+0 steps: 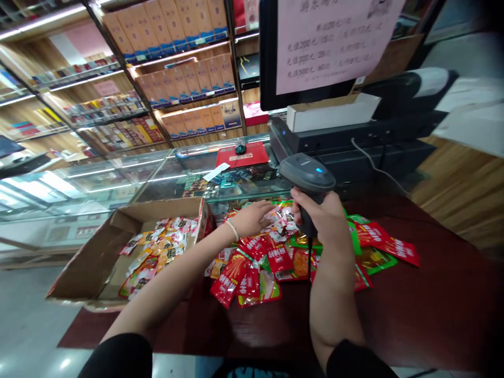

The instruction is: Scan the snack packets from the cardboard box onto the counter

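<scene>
In the head view my right hand (pixel 323 212) is wrapped round the handle of a dark barcode scanner (pixel 305 170), which shows a blue light on top. Its cable hangs down over the counter. My left hand (pixel 254 218), with a pale band on the wrist, reaches over a heap of snack packets, its fingers stretched out; whether they touch a packet I cannot tell. Under and around both hands lie red snack packets (pixel 230 278), with green-edged and white ones among them. To the left, an open cardboard box (pixel 74 268) holds several small orange and white packets.
A glass display counter (pixel 157 181) runs behind the dark red tabletop (pixel 413 315). On it sits a black mouse (pixel 240 149) on a red mat (pixel 255 155). A monitor (pixel 268 63) bearing a pink price sheet (pixel 326 47) stands at back right. Stocked shelves (pixel 181 105) fill the far wall.
</scene>
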`<action>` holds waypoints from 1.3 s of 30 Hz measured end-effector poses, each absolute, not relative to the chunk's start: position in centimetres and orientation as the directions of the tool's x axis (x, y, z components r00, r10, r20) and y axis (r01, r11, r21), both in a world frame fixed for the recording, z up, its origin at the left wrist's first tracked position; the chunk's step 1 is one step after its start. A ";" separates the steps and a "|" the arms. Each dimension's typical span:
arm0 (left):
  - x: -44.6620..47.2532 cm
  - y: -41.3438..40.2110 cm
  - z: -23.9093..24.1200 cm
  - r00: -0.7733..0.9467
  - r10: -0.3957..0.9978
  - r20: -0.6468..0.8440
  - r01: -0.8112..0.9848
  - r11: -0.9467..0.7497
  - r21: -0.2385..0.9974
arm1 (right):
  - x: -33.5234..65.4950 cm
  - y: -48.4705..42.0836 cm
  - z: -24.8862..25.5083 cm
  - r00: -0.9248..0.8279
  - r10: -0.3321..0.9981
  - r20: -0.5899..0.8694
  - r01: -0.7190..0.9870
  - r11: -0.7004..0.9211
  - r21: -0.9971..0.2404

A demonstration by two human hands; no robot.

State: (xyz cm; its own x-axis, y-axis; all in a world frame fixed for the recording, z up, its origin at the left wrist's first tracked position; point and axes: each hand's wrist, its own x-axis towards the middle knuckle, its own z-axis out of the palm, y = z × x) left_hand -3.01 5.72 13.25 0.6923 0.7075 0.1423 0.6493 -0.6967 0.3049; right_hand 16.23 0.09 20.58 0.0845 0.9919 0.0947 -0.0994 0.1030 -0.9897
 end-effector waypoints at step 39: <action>-27.8 -5.2 8.5 0.519 0.808 -0.280 0.700 -0.213 0.682 | -1.7 -2.7 14.2 -0.504 0.858 -0.102 0.364 0.104 -0.925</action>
